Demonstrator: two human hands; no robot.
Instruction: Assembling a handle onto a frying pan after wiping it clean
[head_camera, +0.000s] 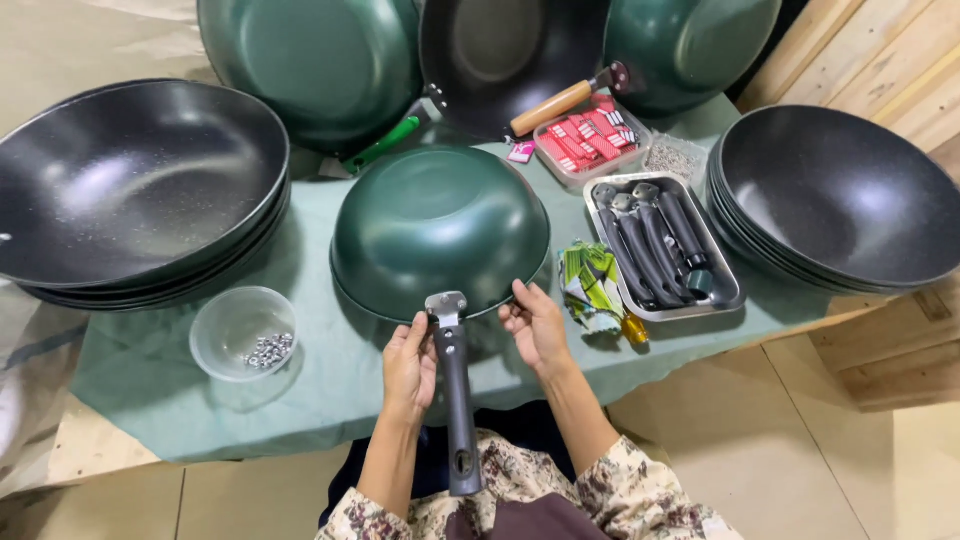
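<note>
1. Left hand (408, 368) grips the long dark-grey metal handle (456, 400), bracket at the rim of the upturned green wok (440, 228).
2. Right hand (537, 325) is curled on that rim, steadying it on the bench (300, 400).
3. Step: seating the handle. Next likely calls for a fastener from the clear bowl of small nuts (243, 332), left of the left hand.

**Greens, blacks and a little red on the worktop**

The upturned round metal wok (440, 225) near the front edge is dark green outside; its long handle (457, 400) is dark grey with a silvery bracket. The cloth (150, 370) over the worktop is pale sage green. Stacked woks at the left edge (130, 180) and right edge (835, 195) are black inside with fine pale speckles. A clear tray (590, 135) towards the back holds red-and-white pieces. The sleeves (640, 495) carry a brown-and-cream floral print.
</note>
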